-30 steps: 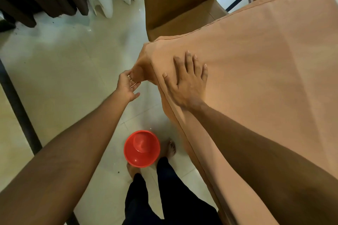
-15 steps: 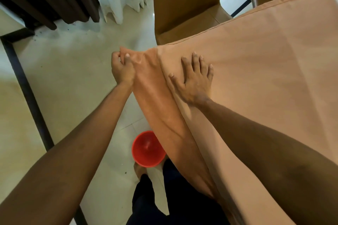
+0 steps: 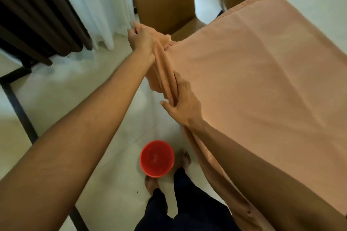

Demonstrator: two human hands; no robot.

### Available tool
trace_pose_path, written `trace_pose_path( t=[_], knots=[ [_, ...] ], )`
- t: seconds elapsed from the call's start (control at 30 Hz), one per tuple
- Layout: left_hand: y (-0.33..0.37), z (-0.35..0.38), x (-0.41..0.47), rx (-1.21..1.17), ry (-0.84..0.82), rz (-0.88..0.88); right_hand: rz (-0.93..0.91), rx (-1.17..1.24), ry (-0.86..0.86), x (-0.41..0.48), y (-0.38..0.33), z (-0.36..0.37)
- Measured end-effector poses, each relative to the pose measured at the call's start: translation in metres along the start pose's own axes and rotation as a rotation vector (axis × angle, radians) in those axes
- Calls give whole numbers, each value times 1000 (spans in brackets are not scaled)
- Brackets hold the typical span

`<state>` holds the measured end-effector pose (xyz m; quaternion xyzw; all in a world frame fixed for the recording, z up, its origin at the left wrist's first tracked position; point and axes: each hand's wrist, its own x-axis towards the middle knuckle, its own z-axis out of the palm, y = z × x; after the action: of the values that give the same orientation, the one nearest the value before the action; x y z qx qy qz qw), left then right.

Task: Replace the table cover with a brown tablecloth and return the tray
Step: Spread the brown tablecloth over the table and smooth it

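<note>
The brown tablecloth (image 3: pixel 253 72), spread flat to the right of both hands, looks light, soft and limp, so it is best taken by its hemmed corner, which the left hand (image 3: pixel 142 41) clenches and lifts while the right hand (image 3: pixel 183 104) presses fairly straight fingers along the bunched fold just below.

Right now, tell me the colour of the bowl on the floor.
The bowl is red; head view.
</note>
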<state>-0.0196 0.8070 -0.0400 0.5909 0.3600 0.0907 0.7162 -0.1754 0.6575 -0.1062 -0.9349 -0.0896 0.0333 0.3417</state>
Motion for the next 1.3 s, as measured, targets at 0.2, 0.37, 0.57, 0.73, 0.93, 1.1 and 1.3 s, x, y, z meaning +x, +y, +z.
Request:
trace_pose_path(
  t=[0.2,0.37,0.57,0.73,0.93,1.1,1.3],
  knots=[
    [33,20,-32,-61,-152,10,416,152,82,-32,16,-53],
    [-10,29,-50,137,-307,61,484,185,71,-6,33,-131],
    [-122,26,-127,858,-560,375,533,167,213,24,77,-199],
    [-194,34,-162,1467,-706,537,662,218,81,-8,132,-173],
    [-211,45,-178,1542,-585,508,526,-142,31,-100,132,-105],
    [-214,41,-172,1619,-596,514,478,-13,54,-104,168,-130],
    [-209,42,-168,1690,-631,486,373,72,161,-76,227,-237]
  ],
)
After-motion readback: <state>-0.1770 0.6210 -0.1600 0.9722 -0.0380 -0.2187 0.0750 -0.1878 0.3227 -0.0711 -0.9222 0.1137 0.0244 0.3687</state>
